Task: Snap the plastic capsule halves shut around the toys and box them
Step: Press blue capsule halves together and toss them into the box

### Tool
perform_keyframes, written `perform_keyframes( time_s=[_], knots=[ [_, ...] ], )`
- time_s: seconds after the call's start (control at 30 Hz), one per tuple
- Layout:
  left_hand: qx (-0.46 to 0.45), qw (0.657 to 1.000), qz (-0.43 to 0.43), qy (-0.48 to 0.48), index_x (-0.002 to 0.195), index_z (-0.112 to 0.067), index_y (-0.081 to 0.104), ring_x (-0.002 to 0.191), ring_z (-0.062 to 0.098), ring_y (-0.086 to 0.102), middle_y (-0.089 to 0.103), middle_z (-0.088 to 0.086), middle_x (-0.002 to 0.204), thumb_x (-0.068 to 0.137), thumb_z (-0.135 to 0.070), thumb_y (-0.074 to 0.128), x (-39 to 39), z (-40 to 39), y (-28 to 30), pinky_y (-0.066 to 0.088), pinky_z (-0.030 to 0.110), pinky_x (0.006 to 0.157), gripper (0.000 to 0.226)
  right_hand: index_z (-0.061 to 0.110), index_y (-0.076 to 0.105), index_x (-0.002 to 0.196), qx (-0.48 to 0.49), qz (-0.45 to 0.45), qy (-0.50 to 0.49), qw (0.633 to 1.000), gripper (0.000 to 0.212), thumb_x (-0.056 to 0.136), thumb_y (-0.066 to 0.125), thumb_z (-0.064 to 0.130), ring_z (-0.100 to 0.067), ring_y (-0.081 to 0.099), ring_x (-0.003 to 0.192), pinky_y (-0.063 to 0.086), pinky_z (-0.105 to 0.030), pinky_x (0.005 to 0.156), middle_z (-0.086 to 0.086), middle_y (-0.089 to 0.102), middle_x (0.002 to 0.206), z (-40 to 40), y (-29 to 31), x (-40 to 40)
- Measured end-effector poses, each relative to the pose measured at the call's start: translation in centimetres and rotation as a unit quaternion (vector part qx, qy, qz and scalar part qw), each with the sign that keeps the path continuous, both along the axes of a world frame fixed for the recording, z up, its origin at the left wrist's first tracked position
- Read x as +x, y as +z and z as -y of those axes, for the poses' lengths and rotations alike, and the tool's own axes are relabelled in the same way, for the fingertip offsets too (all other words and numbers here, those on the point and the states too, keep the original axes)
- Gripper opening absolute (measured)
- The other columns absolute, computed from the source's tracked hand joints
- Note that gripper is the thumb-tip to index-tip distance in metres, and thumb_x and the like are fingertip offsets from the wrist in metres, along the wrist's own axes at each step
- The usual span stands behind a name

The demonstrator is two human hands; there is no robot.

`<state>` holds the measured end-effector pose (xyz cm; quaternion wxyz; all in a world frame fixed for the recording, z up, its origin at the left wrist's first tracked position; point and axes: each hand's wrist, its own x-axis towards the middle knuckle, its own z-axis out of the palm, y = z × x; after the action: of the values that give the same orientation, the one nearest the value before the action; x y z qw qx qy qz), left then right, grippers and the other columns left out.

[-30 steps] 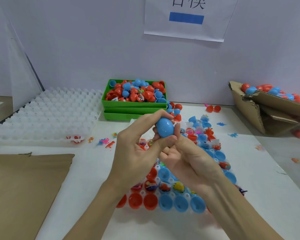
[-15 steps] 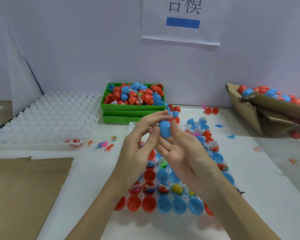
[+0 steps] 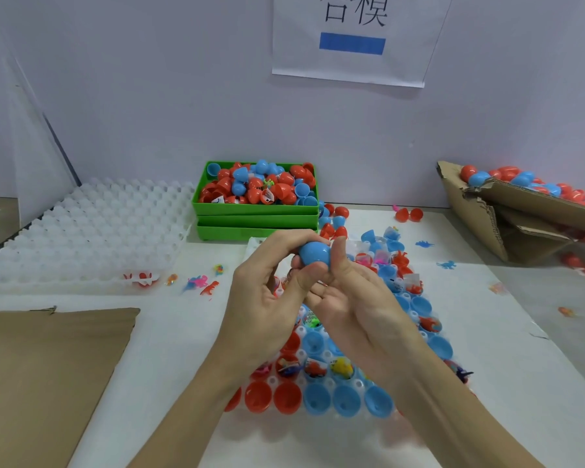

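Now blue capsule [image 3: 314,254] between both grips

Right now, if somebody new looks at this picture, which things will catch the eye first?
First, the blue capsule in the middle, held between the left hand and right hand. Next, under the hands, the tray of red and blue halves, and behind it the green bin heaped with capsule halves.

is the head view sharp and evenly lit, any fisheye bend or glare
Head view: soft, even light, no strong glare; faint shadows under both hands. The blue capsule is fairly sharp; the cardboard box at the right edge looks softer, and wide-angle bend tilts the wall edges.
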<state>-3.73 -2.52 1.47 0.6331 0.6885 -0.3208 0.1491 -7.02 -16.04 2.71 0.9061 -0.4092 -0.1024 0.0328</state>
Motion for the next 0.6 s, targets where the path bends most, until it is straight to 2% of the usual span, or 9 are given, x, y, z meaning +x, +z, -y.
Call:
perform_keyframes(
  time_s=[0.1,0.17,0.2,0.3,0.37,0.4,0.47,0.53,0.6],
  knots=[
    [0.012,1.0,-0.015,-0.007,0.122,-0.013,0.068,0.116,0.028,0.066,0.072,0.001,0.116,0.099,-0.026,0.067,0.3,-0.3,0.0,0.054,0.052,0.096,0.026,0.001,0.077,0.109,-0.018,-0.015,-0.003,1.0,0.046,0.092,0.069,0.043,-0.022,0.07,0.115,0.054,-0.037,0.104,-0.012,0.075,0.11,0.4,-0.2,0.4],
    [0.034,0.998,-0.043,-0.006,0.123,-0.022,0.069,0.12,0.024,0.065,0.072,-0.006,0.12,0.099,-0.035,0.067,0.7,-0.4,-0.1,0.055,0.056,0.095,0.028,0.001,0.077,0.112,-0.046,-0.028,-0.026,0.998,0.048,0.096,0.064,0.044,-0.024,0.069,0.119,0.054,-0.039,0.104,-0.014,0.075,0.114,0.5,-0.5,0.6],
    [0.049,0.997,-0.054,0.0,0.127,-0.027,0.068,0.124,0.02,0.064,0.071,-0.011,0.125,0.099,-0.04,0.067,0.9,-0.4,-0.1,0.055,0.052,0.097,0.031,0.002,0.077,0.113,-0.074,-0.029,-0.044,0.996,0.048,0.099,0.061,0.046,-0.026,0.07,0.118,0.056,-0.038,0.102,-0.014,0.075,0.115,0.4,-0.4,0.6],
    [0.093,0.993,-0.067,0.03,0.144,-0.04,0.055,0.132,0.002,0.054,0.058,-0.026,0.141,0.094,-0.057,0.056,1.0,-0.3,-0.4,0.051,0.022,0.102,0.052,0.019,0.078,0.113,-0.223,-0.019,-0.141,0.964,0.041,0.101,0.054,0.05,-0.021,0.075,0.106,0.06,-0.028,0.088,-0.004,0.078,0.113,0.5,0.2,0.6],
    [0.084,0.993,-0.067,0.05,0.146,-0.043,0.051,0.13,-0.007,0.052,0.053,-0.03,0.144,0.095,-0.061,0.048,1.0,-0.4,-0.4,0.048,0.008,0.094,0.054,0.022,0.078,0.11,-0.228,-0.049,-0.189,0.954,0.034,0.1,0.057,0.047,-0.016,0.076,0.1,0.06,-0.023,0.08,0.0,0.079,0.106,2.0,0.9,1.3],
    [0.073,0.994,-0.062,0.061,0.144,-0.042,0.054,0.127,-0.009,0.052,0.053,-0.031,0.143,0.099,-0.061,0.045,1.0,-0.5,-0.3,0.048,0.007,0.091,0.05,0.016,0.076,0.113,-0.17,-0.076,-0.191,0.964,0.033,0.102,0.058,0.041,-0.016,0.076,0.097,0.06,-0.022,0.08,-0.003,0.079,0.104,3.4,1.4,2.1],
    [0.05,0.994,-0.044,0.083,0.133,-0.04,0.062,0.123,-0.007,0.056,0.059,-0.031,0.135,0.105,-0.057,0.043,1.3,-0.8,0.0,0.049,0.01,0.092,0.038,0.0,0.068,0.119,0.006,-0.105,-0.168,0.98,0.029,0.105,0.055,0.022,-0.019,0.073,0.097,0.059,-0.024,0.086,-0.012,0.074,0.107,7.5,3.2,4.1],
    [0.033,0.994,-0.042,0.098,0.12,-0.038,0.068,0.119,-0.002,0.06,0.063,-0.028,0.127,0.107,-0.047,0.045,1.5,-1.0,0.1,0.051,0.017,0.093,0.029,-0.007,0.062,0.123,0.177,-0.102,-0.19,0.96,0.027,0.107,0.049,0.01,-0.024,0.068,0.103,0.056,-0.028,0.096,-0.019,0.068,0.117,12.1,6.2,5.7],
    [0.026,0.993,-0.051,0.107,0.109,-0.037,0.072,0.112,0.0,0.063,0.066,-0.024,0.121,0.104,-0.043,0.044,1.5,-1.1,0.1,0.054,0.016,0.086,0.028,-0.008,0.055,0.134,0.314,-0.059,-0.231,0.919,0.031,0.109,0.044,0.006,-0.027,0.066,0.114,0.055,-0.032,0.097,-0.022,0.063,0.132,16.4,8.7,7.1]
  ],
)
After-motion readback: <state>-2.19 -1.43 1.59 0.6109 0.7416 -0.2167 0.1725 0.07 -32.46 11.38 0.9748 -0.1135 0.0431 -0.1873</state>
